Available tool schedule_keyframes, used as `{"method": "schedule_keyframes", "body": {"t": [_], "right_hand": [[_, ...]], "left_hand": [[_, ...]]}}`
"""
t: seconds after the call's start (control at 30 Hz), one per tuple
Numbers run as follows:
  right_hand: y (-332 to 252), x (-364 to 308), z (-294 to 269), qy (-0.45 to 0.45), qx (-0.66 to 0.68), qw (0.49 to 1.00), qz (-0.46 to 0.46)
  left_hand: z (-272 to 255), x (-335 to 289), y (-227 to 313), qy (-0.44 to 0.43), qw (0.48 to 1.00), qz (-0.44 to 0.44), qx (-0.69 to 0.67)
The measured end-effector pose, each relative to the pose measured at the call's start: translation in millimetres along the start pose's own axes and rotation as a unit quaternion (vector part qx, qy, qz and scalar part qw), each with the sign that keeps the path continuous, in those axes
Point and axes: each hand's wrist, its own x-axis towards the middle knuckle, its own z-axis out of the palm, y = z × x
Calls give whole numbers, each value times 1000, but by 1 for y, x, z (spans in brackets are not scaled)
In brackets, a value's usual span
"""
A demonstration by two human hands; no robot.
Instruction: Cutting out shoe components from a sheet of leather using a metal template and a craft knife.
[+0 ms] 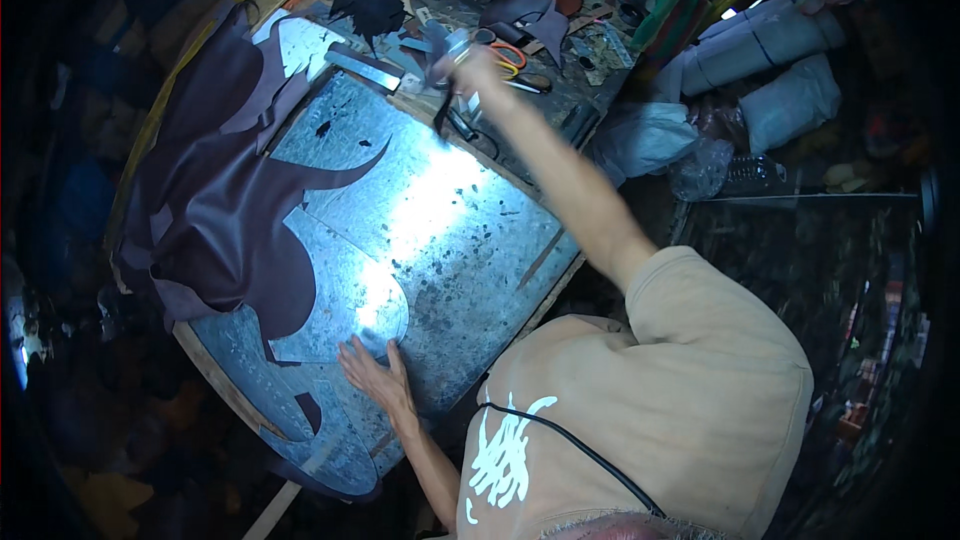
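My left hand (pixel 375 376) lies with its fingers spread at the lower edge of a rounded, pale flat pattern piece (pixel 345 290). This piece rests on the speckled metal-topped work table (pixel 470 270). A large dark brown leather hide (pixel 215 210) is bunched beside it, one tongue of it stretching over the metal. At the far side my right arm reaches out, and my right hand (pixel 474 72) is among the tools, blurred by motion. Orange-handled scissors (pixel 511 53) are close to it. Whether the right fingers hold anything cannot be made out.
A flat metal bar (pixel 365 67) lies at the table's far edge. Beyond it, a cluttered bench carries leather scraps (pixel 525 15) and a black scrap (pixel 372 12). Wrapped rolls (pixel 760 45) and plastic bags (pixel 645 135) are stacked at the right. Another curved flat piece (pixel 335 450) lies at the near left.
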Motion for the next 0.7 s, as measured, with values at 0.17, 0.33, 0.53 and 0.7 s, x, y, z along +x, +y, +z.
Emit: {"method": "schedule_keyframes", "body": {"t": [0.17,0.33,0.53,0.7], "right_hand": [[42,36,-81,215,13,975,49],[6,-174,17,-147,36,965,212],[37,-304,118,-223,133,917,303],[53,-301,130,-168,207,883,385]], "left_hand": [[-17,-48,-23,15,998,-58,14],[-4,-38,-8,42,998,3,-45],[-5,24,-9,37,998,49,-28],[-6,33,-3,-44,997,55,-33]]}}
